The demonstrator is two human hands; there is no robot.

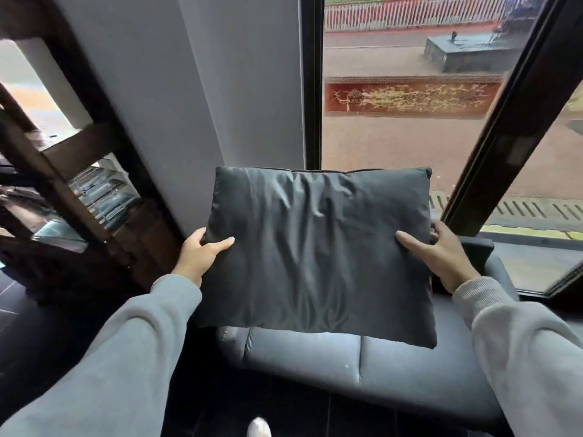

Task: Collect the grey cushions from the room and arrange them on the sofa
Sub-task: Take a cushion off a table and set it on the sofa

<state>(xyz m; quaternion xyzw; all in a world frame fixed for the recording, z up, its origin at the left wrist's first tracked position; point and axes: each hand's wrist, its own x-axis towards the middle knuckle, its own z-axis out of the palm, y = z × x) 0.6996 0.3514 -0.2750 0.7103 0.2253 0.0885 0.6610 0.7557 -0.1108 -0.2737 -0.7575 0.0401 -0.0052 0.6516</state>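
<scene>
A dark grey cushion (318,247) is held up flat in front of me, over the grey sofa (347,364). My left hand (202,253) grips its left edge, thumb on the front face. My right hand (441,257) grips its right edge the same way. The cushion hides most of the sofa's back; only the seat and part of the right arm show below and beside it.
A dark wooden shelf unit (79,184) with glass items stands on the left. A grey wall (189,89) rises behind the sofa's left end, with a large dark-framed window (410,105) to its right. Dark tiled floor (220,405) and my white shoe (258,428) lie below.
</scene>
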